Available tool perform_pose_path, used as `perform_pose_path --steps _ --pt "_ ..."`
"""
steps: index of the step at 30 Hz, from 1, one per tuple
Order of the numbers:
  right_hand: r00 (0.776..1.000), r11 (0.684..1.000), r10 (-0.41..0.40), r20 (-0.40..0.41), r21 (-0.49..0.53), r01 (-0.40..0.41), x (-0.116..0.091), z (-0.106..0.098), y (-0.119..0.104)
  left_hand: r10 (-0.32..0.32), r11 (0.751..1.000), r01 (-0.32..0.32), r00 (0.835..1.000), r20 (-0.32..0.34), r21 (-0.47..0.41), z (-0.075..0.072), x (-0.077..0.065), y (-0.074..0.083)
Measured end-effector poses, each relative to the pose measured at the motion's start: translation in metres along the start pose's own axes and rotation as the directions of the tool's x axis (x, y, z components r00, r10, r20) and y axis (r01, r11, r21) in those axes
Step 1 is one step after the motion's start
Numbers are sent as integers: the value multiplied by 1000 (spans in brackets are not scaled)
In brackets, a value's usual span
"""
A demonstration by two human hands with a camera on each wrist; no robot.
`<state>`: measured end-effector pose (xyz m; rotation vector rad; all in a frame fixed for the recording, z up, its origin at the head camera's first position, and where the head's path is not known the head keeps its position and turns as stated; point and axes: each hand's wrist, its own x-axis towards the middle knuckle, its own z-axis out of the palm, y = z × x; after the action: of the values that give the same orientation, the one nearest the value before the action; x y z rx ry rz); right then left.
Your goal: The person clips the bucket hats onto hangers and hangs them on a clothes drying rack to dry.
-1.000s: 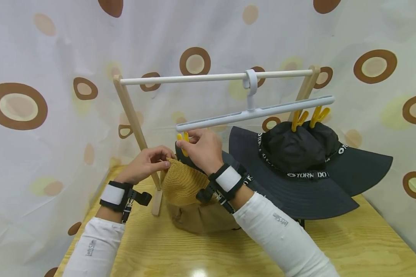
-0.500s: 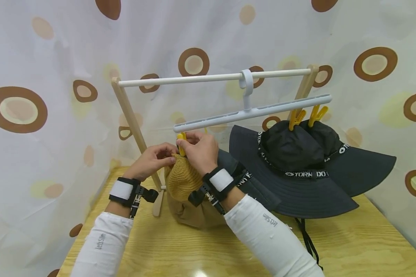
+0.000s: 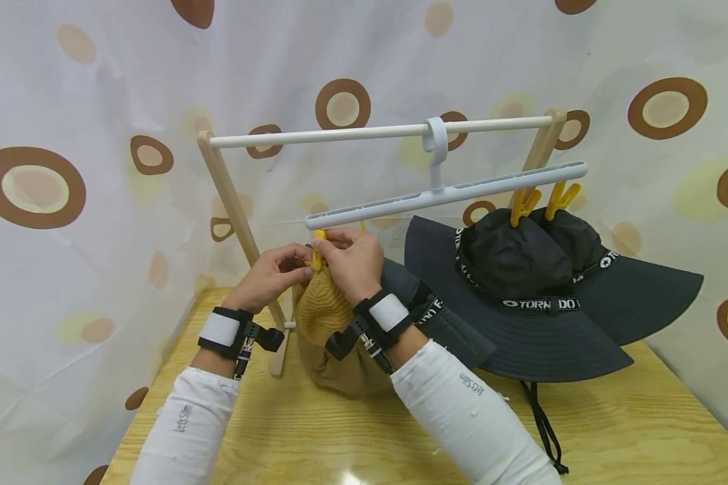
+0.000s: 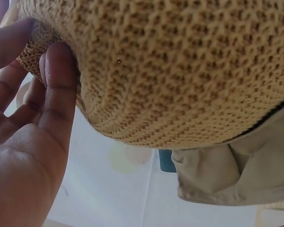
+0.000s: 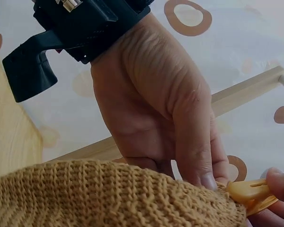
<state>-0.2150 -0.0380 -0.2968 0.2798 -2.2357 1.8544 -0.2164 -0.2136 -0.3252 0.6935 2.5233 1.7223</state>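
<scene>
A mustard-yellow knit hat [image 3: 323,313] hangs below the left end of a pale hanger [image 3: 394,203]. My left hand [image 3: 265,276] pinches its top edge between thumb and fingers; the left wrist view shows the knit hat [image 4: 180,71] bulging beside the thumb. Just to the right, my right hand [image 3: 356,264] pinches a yellow clothespin [image 3: 318,252] at that edge. In the right wrist view the clothespin [image 5: 250,190] has its tip at the knit, and my right thumb [image 5: 283,184] presses its handle. Most of the right fingers are hidden there.
Two dark wide-brimmed hats [image 3: 518,259] hang from yellow clothespins [image 3: 524,206] at the hanger's right end. Another dark hat brim [image 3: 455,337] and a tan cloth hat [image 3: 340,374] sit behind my right arm. The hanger hooks over a rack bar [image 3: 340,136] above a wooden table [image 3: 315,444].
The left hand has lifted the knit hat's edge up and right to the clothespin. The right hand has brought the clothespin onto that edge, and the knit hat now hangs more upright.
</scene>
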Motion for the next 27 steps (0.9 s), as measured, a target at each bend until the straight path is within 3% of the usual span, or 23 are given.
perform_pose_path --steps 12,27 --pt "1000 999 9 8 34 -9 -1 0 1 3 1000 -2 1000 -26 25 1 0 2" --pt "999 997 -14 43 72 11 -8 -5 -2 -2 999 4 998 -61 43 7 -10 16"
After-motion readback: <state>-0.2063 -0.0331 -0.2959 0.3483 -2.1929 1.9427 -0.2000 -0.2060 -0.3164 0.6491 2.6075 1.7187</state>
